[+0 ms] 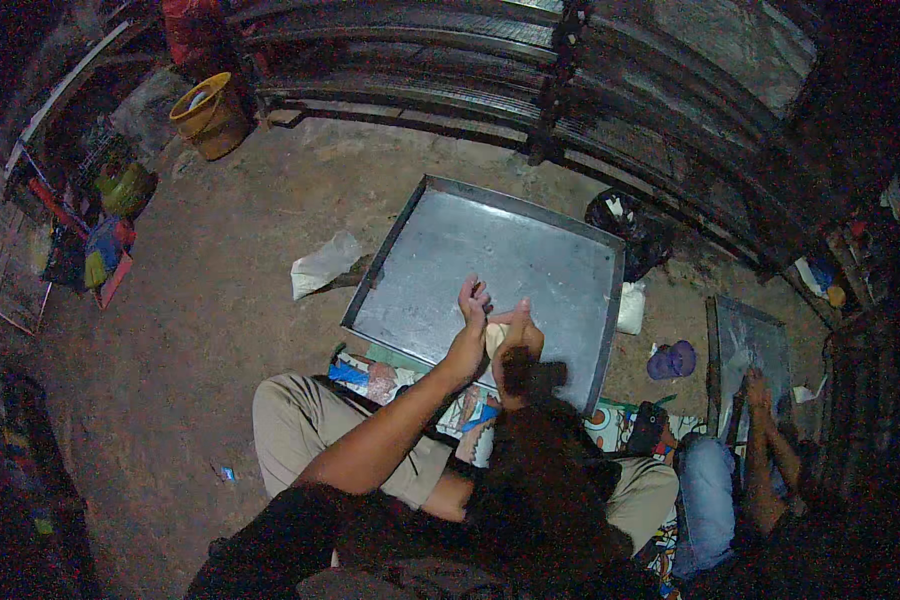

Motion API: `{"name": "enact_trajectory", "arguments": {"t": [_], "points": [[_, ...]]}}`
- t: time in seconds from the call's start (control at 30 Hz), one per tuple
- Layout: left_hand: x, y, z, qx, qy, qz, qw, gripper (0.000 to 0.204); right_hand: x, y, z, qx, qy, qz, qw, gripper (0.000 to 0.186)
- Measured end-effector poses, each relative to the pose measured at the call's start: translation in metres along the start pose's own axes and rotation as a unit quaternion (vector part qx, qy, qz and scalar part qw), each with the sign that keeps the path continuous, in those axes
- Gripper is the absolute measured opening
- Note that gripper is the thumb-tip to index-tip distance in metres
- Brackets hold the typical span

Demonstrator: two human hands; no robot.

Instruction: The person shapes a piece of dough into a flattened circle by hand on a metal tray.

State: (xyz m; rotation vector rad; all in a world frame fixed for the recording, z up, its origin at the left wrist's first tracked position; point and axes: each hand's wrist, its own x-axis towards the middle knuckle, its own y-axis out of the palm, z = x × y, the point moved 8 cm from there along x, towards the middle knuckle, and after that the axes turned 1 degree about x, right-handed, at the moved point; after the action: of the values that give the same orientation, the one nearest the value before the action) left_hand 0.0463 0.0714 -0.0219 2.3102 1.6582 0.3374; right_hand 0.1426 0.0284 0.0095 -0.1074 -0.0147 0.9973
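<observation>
Both hands are over a large shallow metal tray [401,232]. My left hand [468,318] has its fingers loosely curved and apart, pointing away from me. My right hand [520,342] is just beside it, with a finger reaching across to the left palm and its lower part in dark shadow. A pale beige piece [495,340], perhaps dough, shows between the hands, in my right hand's grip; its exact shape is partly hidden. The tray's near edge lies by a printed mat [365,375] in front of my folded legs.
A co-worker's hand [755,382] works at a second tray [715,330] at right. Plastic bags [320,268], a purple object [670,360] and a dark phone-like item [647,425] lie around. A yellow bucket [215,135], dark racks [400,95] and clutter [105,245] line the back and left.
</observation>
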Motion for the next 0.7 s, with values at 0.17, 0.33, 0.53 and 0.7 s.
{"name": "enact_trajectory", "arguments": {"t": [0.17, 0.33, 0.53, 0.7], "points": [[-0.012, 0.030, -0.002, -0.079, -0.080, 0.087, 0.990, 0.072, 0.013, -0.012, 0.020, -0.181, -0.225, -0.016, 0.957, 0.052], [-0.018, 0.040, 0.008, -0.222, -0.218, 0.098, 0.945, 0.071, 0.015, 0.001, 0.016, -0.179, -0.077, 0.111, 0.974, 0.043], [-0.009, -0.010, 0.025, -0.166, -0.196, -0.076, 0.963, 0.047, 0.002, 0.016, 0.011, -0.254, -0.241, 0.002, 0.937, 0.062], [0.000, -0.023, 0.027, -0.125, -0.172, -0.086, 0.973, 0.028, -0.004, 0.027, 0.009, -0.194, -0.205, 0.039, 0.959, 0.060]]}}
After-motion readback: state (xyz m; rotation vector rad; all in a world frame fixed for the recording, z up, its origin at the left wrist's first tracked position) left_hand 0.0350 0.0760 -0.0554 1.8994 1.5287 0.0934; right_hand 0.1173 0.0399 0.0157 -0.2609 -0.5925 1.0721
